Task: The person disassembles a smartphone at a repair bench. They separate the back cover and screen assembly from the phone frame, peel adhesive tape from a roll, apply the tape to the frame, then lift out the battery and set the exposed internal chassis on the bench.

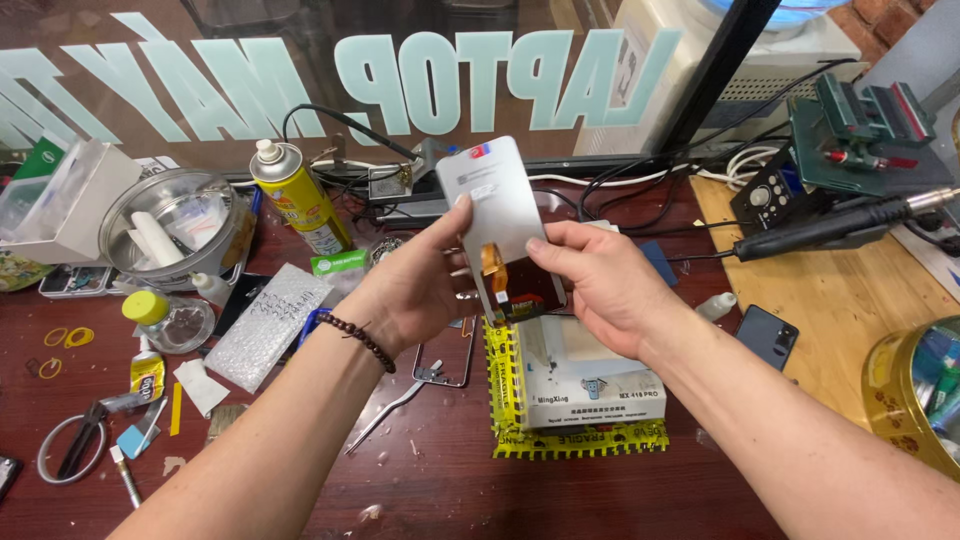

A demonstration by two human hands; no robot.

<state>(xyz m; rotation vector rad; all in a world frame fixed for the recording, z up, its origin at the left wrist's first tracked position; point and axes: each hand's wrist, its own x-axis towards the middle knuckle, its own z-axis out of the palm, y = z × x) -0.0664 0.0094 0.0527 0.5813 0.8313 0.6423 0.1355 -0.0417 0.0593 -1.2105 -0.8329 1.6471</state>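
Panel: a pale grey phone screen panel (497, 215) with an orange flex strip at its lower end, held up tilted above the bench, between both hands.
Left hand: the left hand (420, 285) grips the panel's left edge, thumb on the face, fingers curled behind; a dark bead bracelet (358, 338) sits on the wrist.
Right hand: the right hand (600, 285) pinches the panel's lower right edge, thumb on the front, fingers closed behind it.
Surface: a dark red-brown bench (420, 480), scuffed and dotted with small scraps; a pale wood board (850, 300) covers its right part.
Under the hands: a white box (590, 385) bound in yellow tape, a phone frame (445, 360) just left of it, tweezers (385, 415) beside that.
Left of bench: a yellow spray can (297, 195) upright, a round metal tin (180, 225), a bubble-wrap bag (268, 325), scissors (75, 445), a glue tube (146, 375).
Right of bench: a dark phone (768, 336) on the board, a black hot-air handle (830, 228) lying across, a green vice (865, 125) behind it, a gold tin (915, 395) at the edge.
Room: a glass pane (400, 70) with pale lettering stands along the back of the bench; black and white cables (640, 195) run at its foot.
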